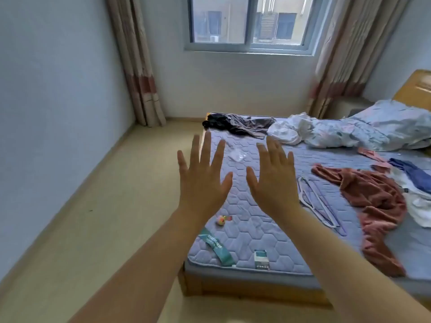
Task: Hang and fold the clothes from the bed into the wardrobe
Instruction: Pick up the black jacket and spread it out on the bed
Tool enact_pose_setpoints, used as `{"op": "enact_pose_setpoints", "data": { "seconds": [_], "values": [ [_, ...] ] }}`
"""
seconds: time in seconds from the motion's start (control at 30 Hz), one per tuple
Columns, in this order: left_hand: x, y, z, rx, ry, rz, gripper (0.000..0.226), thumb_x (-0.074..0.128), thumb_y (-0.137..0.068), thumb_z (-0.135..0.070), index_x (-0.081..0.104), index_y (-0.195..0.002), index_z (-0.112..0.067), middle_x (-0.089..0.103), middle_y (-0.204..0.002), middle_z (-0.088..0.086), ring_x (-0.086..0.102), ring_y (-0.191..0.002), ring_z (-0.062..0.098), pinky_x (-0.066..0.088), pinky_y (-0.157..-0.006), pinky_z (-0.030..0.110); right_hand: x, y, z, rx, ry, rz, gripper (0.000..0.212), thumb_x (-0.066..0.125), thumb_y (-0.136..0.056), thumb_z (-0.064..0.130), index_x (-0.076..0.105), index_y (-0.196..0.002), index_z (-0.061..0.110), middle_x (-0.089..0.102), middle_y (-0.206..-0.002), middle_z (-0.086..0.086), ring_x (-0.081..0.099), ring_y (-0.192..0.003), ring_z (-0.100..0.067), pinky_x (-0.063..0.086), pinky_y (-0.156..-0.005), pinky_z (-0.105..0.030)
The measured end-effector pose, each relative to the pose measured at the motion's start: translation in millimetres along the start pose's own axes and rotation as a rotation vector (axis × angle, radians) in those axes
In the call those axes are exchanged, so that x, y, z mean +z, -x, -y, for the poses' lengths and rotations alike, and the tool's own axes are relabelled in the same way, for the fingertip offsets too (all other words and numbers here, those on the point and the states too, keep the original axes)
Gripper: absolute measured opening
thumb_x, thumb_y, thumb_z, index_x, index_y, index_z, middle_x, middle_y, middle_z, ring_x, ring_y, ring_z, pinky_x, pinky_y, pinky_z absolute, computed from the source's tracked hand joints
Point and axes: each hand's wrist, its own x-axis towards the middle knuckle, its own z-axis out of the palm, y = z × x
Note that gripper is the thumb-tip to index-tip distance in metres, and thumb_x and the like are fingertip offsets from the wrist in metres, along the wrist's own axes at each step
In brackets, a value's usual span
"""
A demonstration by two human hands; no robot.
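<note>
I hold my left hand and right hand up with fingers spread wide, holding nothing. The clothes, like the red top, lie on the bed beside white hangers.

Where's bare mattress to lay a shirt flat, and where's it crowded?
Biggest bare patch: near mattress between the small box and the rust garment, up to the hangers. A second strip lies between the bedding and the hangers. Crowded: right side, where the rust garment meets the white and blue clothes.
</note>
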Motion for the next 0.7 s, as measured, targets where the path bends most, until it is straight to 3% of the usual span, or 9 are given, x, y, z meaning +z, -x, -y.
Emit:
{"op": "enact_pose_setpoints", "data": {
  "seconds": [0.2, 0.3, 0.43, 0.7],
  "values": [
    [5, 16, 149, -0.133, -0.043, 0.036, 0.068, 0.033, -0.093, -0.049, 0.016, -0.152, -0.020, 0.009, -0.160, 0.012, 0.006, -0.147, 0.032, 0.008, -0.112, 0.060, 73, -34, 132, -0.066, -0.046, 0.125, 0.057, 0.042, -0.096, 0.035, 0.032, -0.145, 0.009, 0.020, -0.157, -0.013, 0.016, -0.146, -0.030, 0.008, -0.117, -0.050],
    [20, 9, 210, -0.180, -0.051, 0.079, 0.069, 0.026, -0.095, -0.053, 0.003, -0.153, -0.024, -0.002, -0.161, 0.008, -0.005, -0.147, 0.028, -0.005, -0.112, 0.052, 108, -59, 176, -0.105, -0.048, 0.169, 0.057, 0.041, -0.096, 0.036, 0.030, -0.146, 0.010, 0.019, -0.157, -0.012, 0.014, -0.146, -0.028, 0.007, -0.118, -0.049],
    [47, -9, 278, -0.202, -0.049, 0.128, 0.071, 0.025, -0.095, -0.054, -0.007, -0.152, -0.026, -0.006, -0.161, 0.006, -0.009, -0.147, 0.026, -0.009, -0.111, 0.050, 163, -97, 219, -0.154, -0.082, 0.197, 0.058, 0.041, -0.097, 0.036, 0.030, -0.147, 0.009, 0.022, -0.156, -0.013, 0.016, -0.146, -0.029, 0.007, -0.118, -0.047],
    [130, -148, 412, -0.111, -0.101, 0.189, 0.068, 0.018, -0.096, -0.055, -0.013, -0.150, -0.029, -0.016, -0.159, 0.004, -0.017, -0.145, 0.025, -0.005, -0.114, 0.054, 306, -238, 267, -0.107, -0.101, 0.196, 0.057, 0.038, -0.097, 0.038, 0.030, -0.146, 0.010, 0.025, -0.155, -0.013, 0.019, -0.145, -0.028, 0.008, -0.117, -0.044]
  ]
}}
